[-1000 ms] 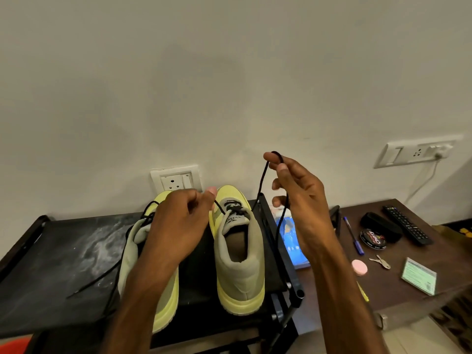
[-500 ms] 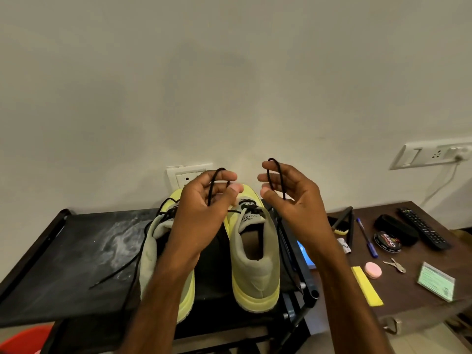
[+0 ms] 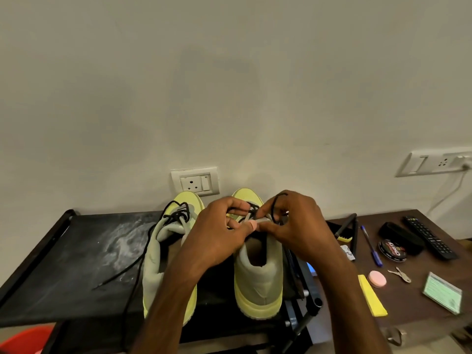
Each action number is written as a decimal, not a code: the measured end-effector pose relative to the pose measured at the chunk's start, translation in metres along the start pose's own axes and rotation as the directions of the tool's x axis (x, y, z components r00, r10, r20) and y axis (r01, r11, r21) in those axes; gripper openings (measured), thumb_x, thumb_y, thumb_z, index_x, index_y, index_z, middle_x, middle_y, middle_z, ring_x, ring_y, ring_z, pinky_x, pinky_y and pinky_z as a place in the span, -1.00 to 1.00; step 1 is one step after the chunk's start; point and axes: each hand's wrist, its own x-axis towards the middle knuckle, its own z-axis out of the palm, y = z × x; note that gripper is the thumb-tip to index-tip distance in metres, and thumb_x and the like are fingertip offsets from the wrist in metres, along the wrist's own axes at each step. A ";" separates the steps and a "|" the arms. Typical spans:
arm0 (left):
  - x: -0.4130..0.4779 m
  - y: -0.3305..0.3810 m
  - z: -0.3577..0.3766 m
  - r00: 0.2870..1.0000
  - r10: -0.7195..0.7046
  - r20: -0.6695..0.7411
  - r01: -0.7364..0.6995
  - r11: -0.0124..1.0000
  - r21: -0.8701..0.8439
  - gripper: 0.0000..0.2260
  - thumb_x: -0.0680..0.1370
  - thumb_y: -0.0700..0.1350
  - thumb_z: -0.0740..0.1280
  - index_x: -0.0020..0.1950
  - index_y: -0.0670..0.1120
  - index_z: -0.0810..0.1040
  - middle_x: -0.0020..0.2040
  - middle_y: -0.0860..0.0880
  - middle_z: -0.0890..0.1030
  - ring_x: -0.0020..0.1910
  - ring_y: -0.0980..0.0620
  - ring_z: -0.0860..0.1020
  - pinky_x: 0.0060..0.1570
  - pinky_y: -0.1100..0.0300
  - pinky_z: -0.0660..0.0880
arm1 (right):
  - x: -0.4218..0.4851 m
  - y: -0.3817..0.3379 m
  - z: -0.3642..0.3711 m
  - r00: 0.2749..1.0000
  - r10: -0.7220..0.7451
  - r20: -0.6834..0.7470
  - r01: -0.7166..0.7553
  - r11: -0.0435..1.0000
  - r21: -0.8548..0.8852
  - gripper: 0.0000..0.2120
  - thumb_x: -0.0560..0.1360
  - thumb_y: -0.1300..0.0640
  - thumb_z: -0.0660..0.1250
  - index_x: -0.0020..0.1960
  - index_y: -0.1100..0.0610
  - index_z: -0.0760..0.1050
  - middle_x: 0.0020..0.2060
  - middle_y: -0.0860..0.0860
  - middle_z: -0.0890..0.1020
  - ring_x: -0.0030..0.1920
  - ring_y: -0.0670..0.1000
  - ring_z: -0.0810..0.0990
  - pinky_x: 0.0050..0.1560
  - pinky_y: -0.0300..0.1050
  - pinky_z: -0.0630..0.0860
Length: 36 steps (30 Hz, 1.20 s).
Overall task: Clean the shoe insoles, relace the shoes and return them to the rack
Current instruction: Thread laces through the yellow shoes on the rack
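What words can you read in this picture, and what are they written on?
"Cherry": on the lid of the round black polish tin on the brown table.
Print on the green card: too small to read.
Button marks on the remote control: too small to read.
Print on the white packet: too blurred to read.

Left of your left hand (image 3: 217, 233), past the left shoe (image 3: 153, 267), the rack top (image 3: 63, 264) lies open, with only a loose lace (image 3: 115, 274) trailing across it. The right shoe's lace (image 3: 273, 209), pinched in both hands, bars the gap between them. The wall (image 3: 229, 111) closes in ahead. Right of your right hand (image 3: 293, 226), the rack's side bars (image 3: 355, 233) stand before the table (image 3: 413, 297), which is crowded with small things.
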 end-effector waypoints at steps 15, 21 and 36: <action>0.003 -0.009 -0.007 0.996 -0.069 0.050 0.070 0.997 -0.024 -0.62 0.42 -0.21 0.56 0.19 0.01 0.61 0.05 0.14 0.66 -0.19 0.17 0.64 -0.07 0.27 0.64 | 0.009 0.013 0.016 0.962 0.207 -0.177 -0.207 0.978 0.016 -0.92 0.49 0.01 0.47 -0.12 0.01 0.65 -0.21 -0.13 0.67 -0.18 -0.05 0.61 -0.12 -0.07 0.54; 0.005 -0.010 -0.006 0.997 -0.068 0.023 0.068 0.998 -0.012 -0.65 0.48 -0.19 0.52 0.24 -0.03 0.62 0.03 0.14 0.67 -0.09 0.17 0.65 -0.01 0.31 0.60 | 0.006 0.016 0.016 0.996 0.075 -0.056 -0.065 0.985 0.162 -0.82 0.47 0.17 0.51 -0.01 -0.07 0.63 -0.22 -0.14 0.63 -0.22 -0.10 0.55 -0.21 -0.15 0.53; 0.006 -0.011 -0.006 0.994 -0.110 0.029 0.108 0.993 0.045 -0.38 0.42 -0.12 0.59 0.44 -0.04 0.46 0.07 0.10 0.65 -0.09 0.11 0.65 0.10 0.07 0.64 | 0.010 0.014 0.027 0.976 0.087 -0.200 -0.085 0.996 0.021 -0.70 0.35 -0.31 0.54 -0.07 -0.14 0.73 -0.28 -0.13 0.70 -0.24 -0.12 0.63 -0.22 -0.10 0.56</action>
